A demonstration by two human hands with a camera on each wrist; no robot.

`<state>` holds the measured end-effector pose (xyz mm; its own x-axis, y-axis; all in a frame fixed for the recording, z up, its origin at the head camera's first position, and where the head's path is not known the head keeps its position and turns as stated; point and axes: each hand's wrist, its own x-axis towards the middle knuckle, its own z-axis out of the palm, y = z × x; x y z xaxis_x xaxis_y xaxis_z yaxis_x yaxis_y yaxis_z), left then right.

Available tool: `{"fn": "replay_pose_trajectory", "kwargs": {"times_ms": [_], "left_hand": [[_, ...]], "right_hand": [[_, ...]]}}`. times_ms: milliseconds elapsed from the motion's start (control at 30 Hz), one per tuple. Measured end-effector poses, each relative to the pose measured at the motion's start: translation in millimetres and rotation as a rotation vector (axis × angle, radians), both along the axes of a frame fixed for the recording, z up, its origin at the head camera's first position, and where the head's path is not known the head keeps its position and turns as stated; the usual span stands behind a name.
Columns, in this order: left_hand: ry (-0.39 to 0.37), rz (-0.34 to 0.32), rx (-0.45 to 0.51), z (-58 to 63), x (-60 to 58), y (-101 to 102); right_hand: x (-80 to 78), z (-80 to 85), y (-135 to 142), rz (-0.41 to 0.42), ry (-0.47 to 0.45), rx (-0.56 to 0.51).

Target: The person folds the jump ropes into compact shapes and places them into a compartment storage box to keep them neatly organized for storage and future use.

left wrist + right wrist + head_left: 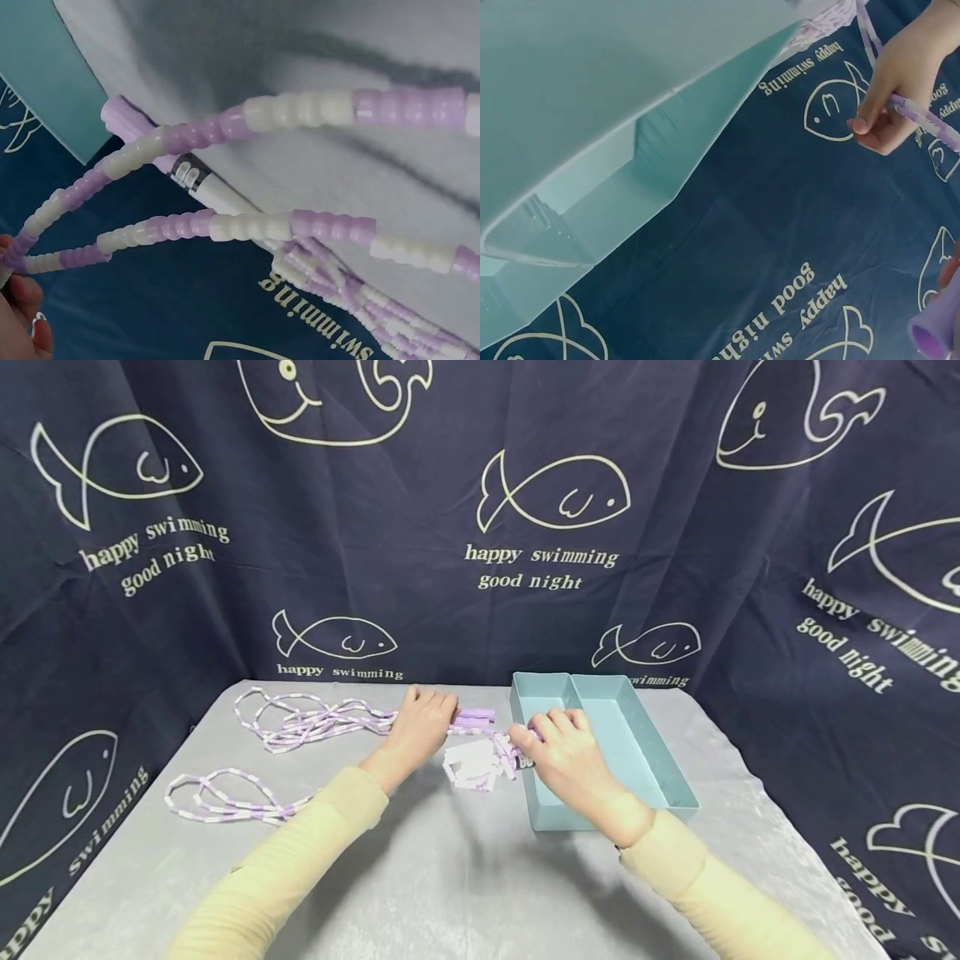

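Observation:
My left hand (422, 720) pinches a purple-and-white beaded jump rope (300, 112) above the table. In the right wrist view the strand passes through that hand's curled fingers. My right hand (566, 756) grips a jump rope handle (523, 762) at the near left side of the teal box; its flared purple end (934, 330) shows in the right wrist view. Folded beaded rope (480, 760) hangs between the hands. Behind the left hand lies another purple handle (476, 717), seen with white and a black label in the left wrist view.
A teal divided box (626, 735) stands on the right of the grey-covered table (450, 893). Coiled beaded rope (300, 722) lies at the back left, with a smaller loop (225, 797) nearer the front. A dark blue fish-print curtain (420, 527) surrounds the table.

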<state>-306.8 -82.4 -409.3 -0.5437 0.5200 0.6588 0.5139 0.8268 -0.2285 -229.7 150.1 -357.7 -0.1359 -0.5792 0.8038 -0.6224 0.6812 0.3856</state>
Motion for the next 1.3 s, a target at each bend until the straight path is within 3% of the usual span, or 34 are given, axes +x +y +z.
{"fn": "replay_pose_trajectory", "kwargs": {"times_ms": [233,400,533,700,1000,1300], "left_hand": [[-0.179,0.055,-0.065,-6.0,11.5,9.6],[-0.157,0.08,-0.125,-7.0,24.3,14.7],[-0.145,0.102,-0.105,-6.4,31.1,14.7],[-0.143,0.065,-0.063,-6.4,40.6,13.4],[-0.178,0.016,-0.094,1.0,65.6,22.2],[-0.092,0.001,-0.098,13.2,93.9,32.8]], "right_hand": [[-5.3,2.5,-0.3,-0.051,-0.027,-0.083],[-7.6,5.3,1.5,-0.125,-0.082,-0.113],[-10.1,7.1,3.8,-0.181,-0.104,-0.145],[-12.7,5.9,5.7,-0.238,-0.102,-0.172],[-18.7,3.3,3.4,-0.339,-0.104,-0.212],[-24.3,-6.4,3.6,-0.447,-0.151,-0.136]]}}
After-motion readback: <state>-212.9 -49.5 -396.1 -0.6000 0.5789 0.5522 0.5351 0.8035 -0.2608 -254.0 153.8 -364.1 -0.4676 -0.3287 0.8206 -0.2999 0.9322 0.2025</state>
